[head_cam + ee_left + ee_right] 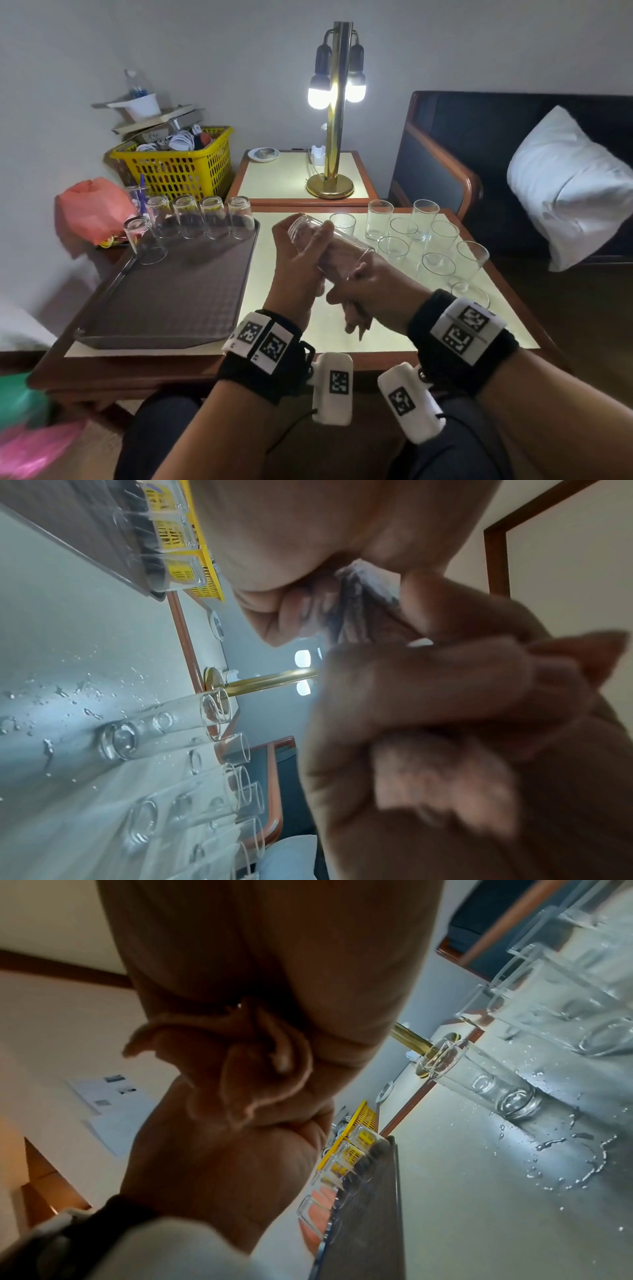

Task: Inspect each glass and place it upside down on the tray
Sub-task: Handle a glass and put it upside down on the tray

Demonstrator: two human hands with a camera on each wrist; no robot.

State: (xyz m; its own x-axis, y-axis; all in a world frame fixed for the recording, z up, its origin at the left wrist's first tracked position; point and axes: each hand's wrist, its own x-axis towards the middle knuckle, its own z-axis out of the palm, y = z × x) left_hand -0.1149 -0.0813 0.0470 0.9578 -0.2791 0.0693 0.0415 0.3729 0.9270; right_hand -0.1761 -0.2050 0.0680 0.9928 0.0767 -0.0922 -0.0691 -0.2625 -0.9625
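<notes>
Above the table's middle, the left hand (298,260) wraps its fingers round the base end of a tilted glass (329,248) while the right hand (370,291) pinches its rim, the brown tray (178,301) lying just left with upturned glasses (200,219) along its far edge.

No words, brands or numbers can be read. The wrist bands (262,342) and camera housings (334,387) behind the fingers carry only black-and-white square code markers. Printed sheets (109,1093) on the wall beyond the fingers are too blurred to read.
</notes>
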